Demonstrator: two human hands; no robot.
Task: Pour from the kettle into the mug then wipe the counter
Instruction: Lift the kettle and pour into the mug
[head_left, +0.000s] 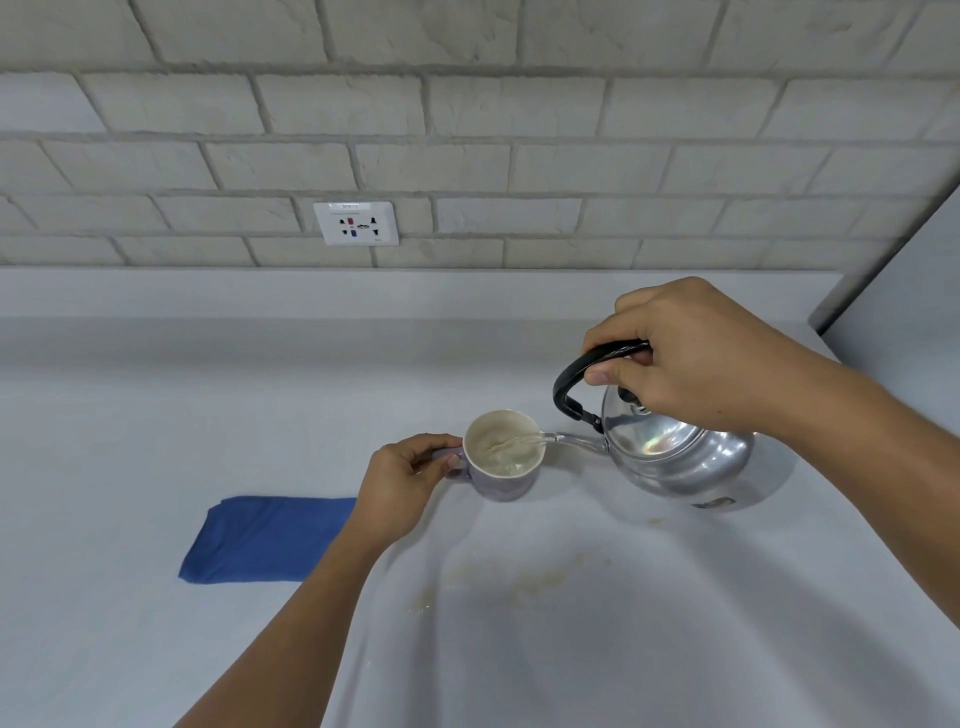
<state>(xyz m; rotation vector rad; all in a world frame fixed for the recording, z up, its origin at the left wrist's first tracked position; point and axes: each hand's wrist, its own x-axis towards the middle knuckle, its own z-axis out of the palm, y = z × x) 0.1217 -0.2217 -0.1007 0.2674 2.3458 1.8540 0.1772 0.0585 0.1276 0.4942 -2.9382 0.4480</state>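
pale grey brick tiling is running across the back wall (519, 104), with a white power outlet (356, 223) sitting low on it, just above the light grey counter (156, 415).

from the head view, the right hand (696, 358) is closing around the black handle (576, 379) of the metal kettle (680, 457) and is tipping it to the left, so that the spout (579, 441) is reaching just to the rim of the mug. a thin clear stream (519, 444) is running from the spout into the mug (503, 457), which is standing upright on the counter with pale liquid showing inside. the left hand (410, 478) is gripping the mug's handle, fingers curling around it on the mug's left side.

a folded blue cloth (265, 540) is lying flat on the counter to the left of the mug, partly hiding behind the left forearm (311, 597). faint yellowish stains (519, 577) are marking the counter in front of the mug and kettle.
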